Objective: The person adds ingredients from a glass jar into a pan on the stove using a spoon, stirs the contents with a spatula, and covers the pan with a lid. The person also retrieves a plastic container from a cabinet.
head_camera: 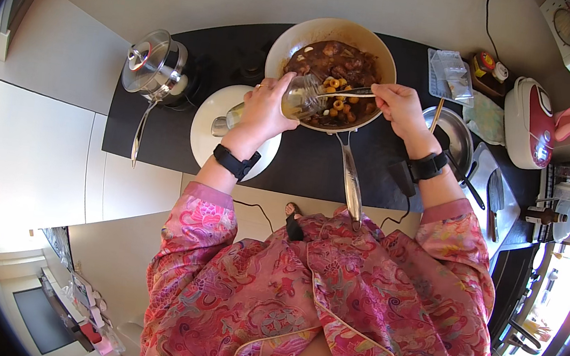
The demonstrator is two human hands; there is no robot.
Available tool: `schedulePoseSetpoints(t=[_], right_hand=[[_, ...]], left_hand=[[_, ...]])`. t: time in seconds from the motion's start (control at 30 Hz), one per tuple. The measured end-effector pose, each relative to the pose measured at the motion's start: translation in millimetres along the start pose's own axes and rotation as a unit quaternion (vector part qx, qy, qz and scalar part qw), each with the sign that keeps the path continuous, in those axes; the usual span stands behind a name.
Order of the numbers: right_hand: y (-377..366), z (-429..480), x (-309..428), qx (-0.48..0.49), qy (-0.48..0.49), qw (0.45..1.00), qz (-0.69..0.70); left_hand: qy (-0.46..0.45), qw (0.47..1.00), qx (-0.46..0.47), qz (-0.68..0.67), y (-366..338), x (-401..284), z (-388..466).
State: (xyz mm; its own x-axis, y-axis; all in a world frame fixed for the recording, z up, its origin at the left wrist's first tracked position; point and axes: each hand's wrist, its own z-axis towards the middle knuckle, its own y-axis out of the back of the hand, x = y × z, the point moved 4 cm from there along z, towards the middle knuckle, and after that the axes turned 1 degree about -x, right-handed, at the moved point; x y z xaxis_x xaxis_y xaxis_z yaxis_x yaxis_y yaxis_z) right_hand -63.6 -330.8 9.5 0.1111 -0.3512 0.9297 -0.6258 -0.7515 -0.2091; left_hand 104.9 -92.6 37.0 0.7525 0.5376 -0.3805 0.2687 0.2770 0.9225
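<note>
My left hand [264, 104] grips a clear glass jar [300, 98], tipped on its side with its mouth over a deep frying pan [279, 53]. In my right hand [401, 107] is a slim metal utensil [352, 92], its far end at the jar's mouth; whether it is a spoon or a fork I cannot tell. Dark brown stew [338, 60] with chunks fills the pan's bottom. Small yellow-orange round pieces [335, 84] lie on the stew below the jar. The pan's long metal handle [351, 177] points toward me.
Left of the pan lies a white round lid [204, 126], and further left a saucepan [170, 67] with a glass lid. On the right are a metal bowl [464, 130], a plastic tray [435, 84], a rice cooker [526, 123] and a knife [495, 194] on a board [509, 209].
</note>
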Motion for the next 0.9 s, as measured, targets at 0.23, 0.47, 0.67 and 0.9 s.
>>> schedulePoseSetpoints(t=[0.23, 0.47, 0.67, 0.9], right_hand=[[39.3, -3.6, 12.6, -0.069, 0.008, 0.998, 0.008], [43.8, -29.1, 38.0, -0.125, 0.332, 0.871, -0.34], [24.2, -54.4, 51.6, -0.117, 0.471, 0.783, -0.389], [63.9, -18.1, 12.6, -0.192, 0.123, 0.972, -0.049]], left_hand=[[0.032, 0.999, 0.01, 0.014, 0.1, 15.6, 4.6], [0.019, 0.999, -0.012, 0.029, 9.0, 15.4, 4.9], [0.023, 0.999, -0.01, 0.027, 19.5, 8.6, 3.3], [0.018, 1.0, -0.005, 0.016, 20.1, 3.2, 5.1]])
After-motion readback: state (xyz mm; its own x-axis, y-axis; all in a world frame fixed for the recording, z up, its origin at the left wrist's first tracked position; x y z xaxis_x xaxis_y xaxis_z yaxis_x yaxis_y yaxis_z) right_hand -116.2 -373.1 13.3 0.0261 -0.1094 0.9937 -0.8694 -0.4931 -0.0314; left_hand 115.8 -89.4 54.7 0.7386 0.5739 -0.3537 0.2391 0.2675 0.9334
